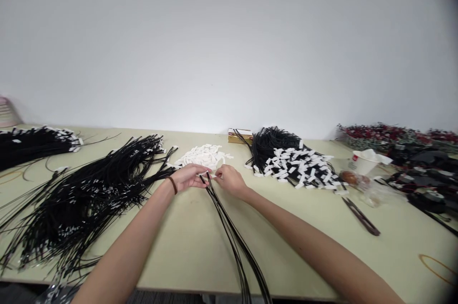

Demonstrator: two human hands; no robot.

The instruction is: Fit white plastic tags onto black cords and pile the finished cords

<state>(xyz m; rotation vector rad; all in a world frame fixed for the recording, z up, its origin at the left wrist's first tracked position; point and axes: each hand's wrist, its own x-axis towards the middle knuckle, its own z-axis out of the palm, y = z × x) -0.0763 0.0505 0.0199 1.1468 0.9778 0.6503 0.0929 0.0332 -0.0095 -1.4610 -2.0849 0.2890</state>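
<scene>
A pale green worktop [186,246] runs against a plain, light wall [214,46]. With the hands as the dial's centre, a wide heap of black wires [82,194] sprawls at nine o'clock, another pile of wires [32,146] lies at ten, and a white-tipped bunch [296,165] at two. Snips [359,215] rest at four.

A paper cup [363,164] stands at three, something white and crumpled in its mouth. Near it lies a clear plastic bag [375,195]; whether the brown, roundish item [352,178] is inside, I can't tell. The gold box [238,139] at one o'clock hides its contents.

The black cables [216,199] run from the centre to six o'clock, over the near edge. The left hand [188,177] grips their ends; the right hand [231,180] curls beside them, its grip unclear to me. Small white pieces [203,155] are heaped at twelve, just beyond.
</scene>
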